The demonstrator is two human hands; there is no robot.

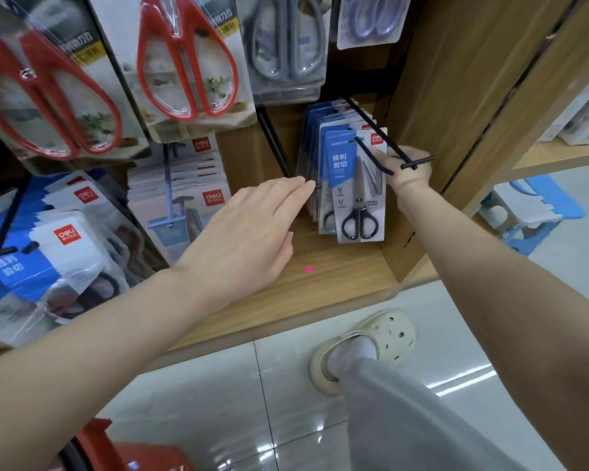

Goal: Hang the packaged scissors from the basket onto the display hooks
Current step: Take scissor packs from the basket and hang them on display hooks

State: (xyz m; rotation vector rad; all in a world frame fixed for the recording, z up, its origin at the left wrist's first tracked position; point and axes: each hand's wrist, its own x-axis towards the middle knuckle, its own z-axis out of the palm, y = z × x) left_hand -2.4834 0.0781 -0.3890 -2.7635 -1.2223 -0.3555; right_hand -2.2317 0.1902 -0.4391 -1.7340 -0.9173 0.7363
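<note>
A blue-and-white pack of black-handled scissors (pixel 359 185) hangs at the front of a row of like packs on a black display hook (pixel 374 154). My right hand (pixel 409 168) is behind the pack's right edge, fingers curled on it near the hook's tip. My left hand (pixel 252 229) reaches in from the left with straight fingers, their tips beside the stack's left edge. A red basket (pixel 116 453) shows at the bottom left corner; its contents are out of sight.
Red-handled scissor packs (pixel 184 62) and grey ones (pixel 284 45) hang above. More blue packs (pixel 48 246) hang at the left on another hook. A wooden shelf (pixel 320 287) lies below, a wooden side panel (pixel 456 96) at the right. My foot in a cream clog (pixel 385 341) stands on the tiled floor.
</note>
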